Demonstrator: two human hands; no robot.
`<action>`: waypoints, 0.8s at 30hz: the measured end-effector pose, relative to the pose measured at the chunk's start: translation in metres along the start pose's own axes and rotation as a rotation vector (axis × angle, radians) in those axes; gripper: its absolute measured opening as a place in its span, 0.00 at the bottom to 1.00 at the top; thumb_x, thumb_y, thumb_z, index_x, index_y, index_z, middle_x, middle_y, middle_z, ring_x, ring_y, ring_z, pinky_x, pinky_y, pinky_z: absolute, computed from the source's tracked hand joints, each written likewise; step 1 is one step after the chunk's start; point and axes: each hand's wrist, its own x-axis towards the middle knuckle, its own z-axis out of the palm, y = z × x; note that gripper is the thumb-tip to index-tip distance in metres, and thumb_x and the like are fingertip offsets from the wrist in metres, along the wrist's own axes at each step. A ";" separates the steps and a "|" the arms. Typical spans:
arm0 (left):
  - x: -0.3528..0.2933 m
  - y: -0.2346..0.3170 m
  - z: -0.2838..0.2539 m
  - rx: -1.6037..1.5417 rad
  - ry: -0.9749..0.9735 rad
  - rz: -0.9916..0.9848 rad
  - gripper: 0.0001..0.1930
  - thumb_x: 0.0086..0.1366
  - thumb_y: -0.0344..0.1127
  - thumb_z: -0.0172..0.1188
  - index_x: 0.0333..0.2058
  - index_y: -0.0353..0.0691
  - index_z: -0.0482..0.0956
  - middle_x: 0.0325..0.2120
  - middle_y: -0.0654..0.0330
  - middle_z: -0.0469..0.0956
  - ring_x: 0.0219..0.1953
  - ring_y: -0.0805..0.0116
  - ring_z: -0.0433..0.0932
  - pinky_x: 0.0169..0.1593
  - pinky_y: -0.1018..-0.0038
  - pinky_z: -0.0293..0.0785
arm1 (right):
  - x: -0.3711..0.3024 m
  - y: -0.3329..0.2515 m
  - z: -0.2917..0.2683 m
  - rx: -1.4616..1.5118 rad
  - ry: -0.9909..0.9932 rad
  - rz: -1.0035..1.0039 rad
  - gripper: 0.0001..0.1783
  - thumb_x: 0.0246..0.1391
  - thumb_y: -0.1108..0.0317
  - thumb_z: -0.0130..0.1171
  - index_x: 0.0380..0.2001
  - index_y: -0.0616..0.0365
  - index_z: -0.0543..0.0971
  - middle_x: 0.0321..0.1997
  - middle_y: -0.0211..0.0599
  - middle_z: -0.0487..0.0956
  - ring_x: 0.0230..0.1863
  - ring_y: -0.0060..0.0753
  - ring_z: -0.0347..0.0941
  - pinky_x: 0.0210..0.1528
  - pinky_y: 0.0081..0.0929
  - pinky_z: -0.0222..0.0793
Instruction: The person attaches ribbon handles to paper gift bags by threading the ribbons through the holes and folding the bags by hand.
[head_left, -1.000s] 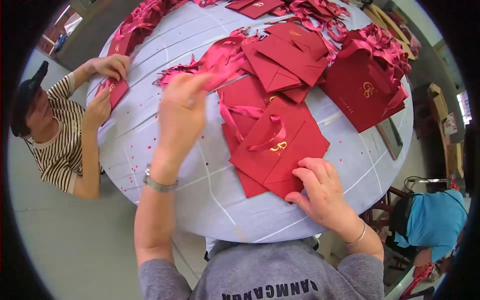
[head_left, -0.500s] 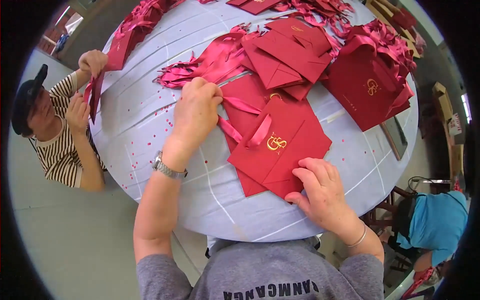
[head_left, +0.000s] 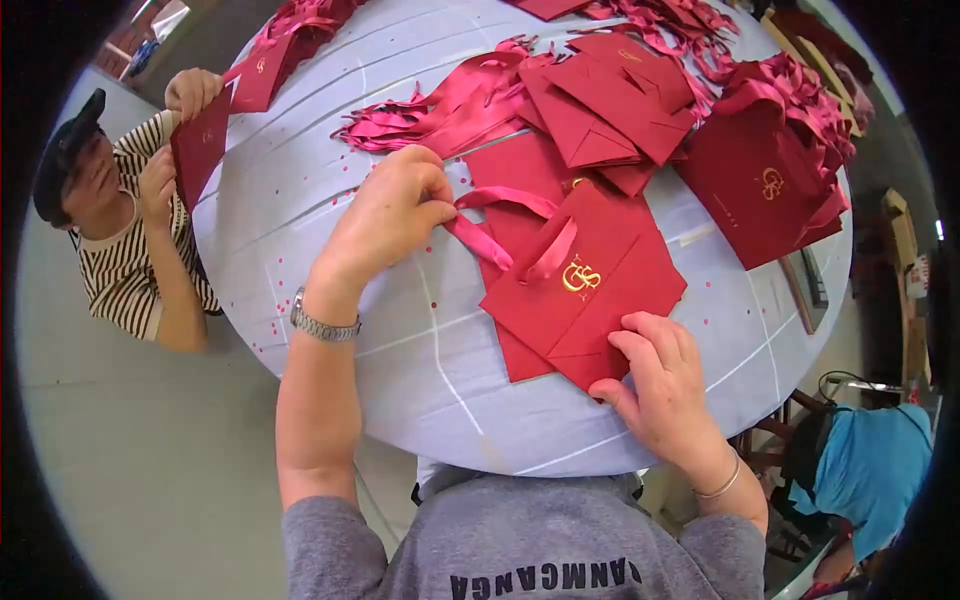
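A flat red paper gift bag (head_left: pixel 610 250) with a gold emblem lies at a slant in front of me, on top of more red bags. Its pink ribbon handle (head_left: pixel 508 196) runs out to the left, and my left hand (head_left: pixel 392 212) pinches the end of the loop, pulling it taut. At the bag's near right corner, my right hand (head_left: pixel 662 385) grips the edge between thumb and fingers. Just beyond lie a loose pile of red bags (head_left: pixel 625 105) and a heap of pink ribbons (head_left: pixel 440 110).
The round table has a pale cloth (head_left: pixel 390 400) strewn with small red dots. To the right stand finished-looking bags with ribbons (head_left: pixel 750 185) beside a dark flat frame (head_left: pixel 803 290). A co-worker (head_left: pixel 125 220) in stripes holds a red bag at the left. Someone in blue (head_left: pixel 870 455) is at the right.
The whole view has shifted, so the table's contents appear slightly right and higher. My left hand has drawn the ribbon loop a little outward; my right hand keeps its hold on the corner.
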 end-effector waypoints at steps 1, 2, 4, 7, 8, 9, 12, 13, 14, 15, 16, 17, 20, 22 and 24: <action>-0.003 0.002 -0.002 0.006 0.010 -0.002 0.15 0.49 0.28 0.63 0.38 0.34 0.77 0.36 0.54 0.72 0.38 0.60 0.74 0.40 0.69 0.73 | 0.002 -0.003 -0.001 0.006 0.000 0.000 0.27 0.39 0.58 0.67 0.41 0.61 0.73 0.48 0.45 0.70 0.49 0.48 0.66 0.52 0.40 0.62; -0.007 0.005 -0.005 -0.017 0.035 0.039 0.15 0.49 0.28 0.64 0.38 0.35 0.77 0.36 0.54 0.72 0.38 0.59 0.73 0.41 0.68 0.72 | 0.001 -0.007 -0.003 0.007 0.007 -0.017 0.27 0.39 0.58 0.67 0.41 0.61 0.73 0.48 0.45 0.70 0.49 0.48 0.66 0.52 0.40 0.62; -0.014 -0.002 -0.013 0.009 0.113 0.156 0.16 0.49 0.31 0.64 0.38 0.37 0.77 0.34 0.54 0.71 0.38 0.56 0.71 0.44 0.66 0.69 | 0.005 -0.012 -0.002 0.039 -0.004 -0.017 0.26 0.39 0.61 0.67 0.41 0.61 0.73 0.49 0.46 0.70 0.50 0.50 0.65 0.53 0.41 0.61; -0.021 -0.010 0.005 0.060 0.161 0.206 0.16 0.48 0.35 0.64 0.37 0.37 0.76 0.33 0.52 0.73 0.37 0.53 0.71 0.43 0.63 0.68 | 0.000 -0.017 0.003 0.076 -0.036 -0.010 0.27 0.38 0.64 0.67 0.43 0.62 0.71 0.51 0.49 0.69 0.52 0.54 0.64 0.55 0.44 0.60; -0.013 0.007 0.012 0.167 0.010 0.046 0.11 0.48 0.34 0.64 0.32 0.37 0.77 0.30 0.52 0.74 0.36 0.52 0.71 0.42 0.61 0.68 | -0.008 -0.015 0.002 0.069 -0.050 0.017 0.27 0.38 0.64 0.67 0.44 0.62 0.71 0.51 0.49 0.69 0.53 0.55 0.64 0.55 0.44 0.59; -0.004 -0.001 0.030 0.062 0.068 0.076 0.07 0.49 0.33 0.63 0.26 0.38 0.78 0.28 0.53 0.73 0.35 0.54 0.71 0.42 0.62 0.68 | -0.019 -0.009 0.003 0.063 -0.027 0.016 0.27 0.39 0.66 0.66 0.45 0.62 0.70 0.52 0.49 0.69 0.53 0.55 0.64 0.56 0.45 0.58; -0.007 -0.007 0.032 -0.031 0.156 0.151 0.04 0.50 0.32 0.60 0.23 0.40 0.76 0.28 0.55 0.71 0.38 0.56 0.70 0.41 0.63 0.68 | -0.013 -0.019 -0.008 0.011 -0.068 -0.034 0.21 0.50 0.65 0.62 0.45 0.64 0.72 0.48 0.56 0.71 0.49 0.57 0.67 0.52 0.42 0.64; -0.013 -0.005 0.028 -0.042 0.159 0.136 0.03 0.51 0.32 0.59 0.23 0.40 0.76 0.28 0.55 0.71 0.39 0.56 0.70 0.42 0.63 0.68 | -0.011 -0.019 -0.007 0.025 -0.101 -0.073 0.21 0.50 0.65 0.62 0.45 0.64 0.72 0.48 0.56 0.71 0.49 0.57 0.67 0.52 0.42 0.64; -0.016 -0.004 0.027 -0.051 0.175 0.094 0.03 0.51 0.32 0.59 0.23 0.40 0.76 0.28 0.55 0.71 0.39 0.56 0.70 0.42 0.63 0.68 | -0.011 -0.018 -0.005 0.038 -0.109 -0.040 0.24 0.48 0.63 0.63 0.47 0.64 0.71 0.50 0.56 0.69 0.51 0.57 0.65 0.54 0.44 0.61; -0.016 0.003 0.023 0.025 0.189 0.108 0.03 0.51 0.31 0.59 0.23 0.40 0.76 0.29 0.55 0.71 0.40 0.56 0.70 0.42 0.63 0.68 | -0.012 -0.020 -0.008 0.044 -0.118 0.015 0.28 0.46 0.61 0.64 0.48 0.63 0.70 0.52 0.55 0.68 0.53 0.58 0.63 0.57 0.46 0.58; -0.015 0.005 0.022 0.093 0.194 0.131 0.02 0.50 0.31 0.59 0.24 0.41 0.75 0.30 0.55 0.71 0.40 0.55 0.69 0.42 0.64 0.68 | -0.009 -0.021 -0.011 -0.109 -0.001 -0.142 0.23 0.51 0.63 0.62 0.48 0.62 0.70 0.44 0.48 0.72 0.43 0.46 0.69 0.45 0.36 0.68; -0.011 0.003 0.021 0.124 0.223 0.177 0.02 0.50 0.30 0.58 0.24 0.41 0.75 0.29 0.55 0.71 0.40 0.55 0.70 0.42 0.64 0.69 | -0.010 -0.021 -0.010 -0.127 -0.029 -0.120 0.23 0.51 0.63 0.62 0.48 0.62 0.70 0.44 0.48 0.72 0.43 0.46 0.69 0.45 0.36 0.68; -0.003 -0.015 0.019 0.241 0.310 0.348 0.03 0.45 0.28 0.59 0.23 0.42 0.77 0.27 0.54 0.74 0.35 0.54 0.72 0.37 0.63 0.71 | -0.016 -0.012 -0.002 0.019 -0.059 0.052 0.27 0.39 0.70 0.64 0.46 0.61 0.70 0.53 0.48 0.69 0.54 0.53 0.64 0.58 0.42 0.58; -0.013 -0.021 0.015 0.302 0.333 0.292 0.04 0.45 0.28 0.58 0.23 0.43 0.77 0.27 0.55 0.74 0.35 0.55 0.73 0.38 0.62 0.70 | -0.003 -0.013 0.005 0.054 -0.076 0.031 0.27 0.40 0.70 0.65 0.46 0.61 0.71 0.53 0.47 0.69 0.54 0.51 0.64 0.58 0.41 0.58; -0.017 -0.020 0.010 0.368 0.274 0.262 0.08 0.47 0.25 0.56 0.29 0.42 0.76 0.29 0.57 0.73 0.37 0.56 0.72 0.42 0.63 0.69 | 0.002 -0.013 0.005 0.069 -0.084 0.021 0.27 0.40 0.68 0.66 0.46 0.60 0.71 0.53 0.46 0.69 0.53 0.50 0.64 0.57 0.40 0.59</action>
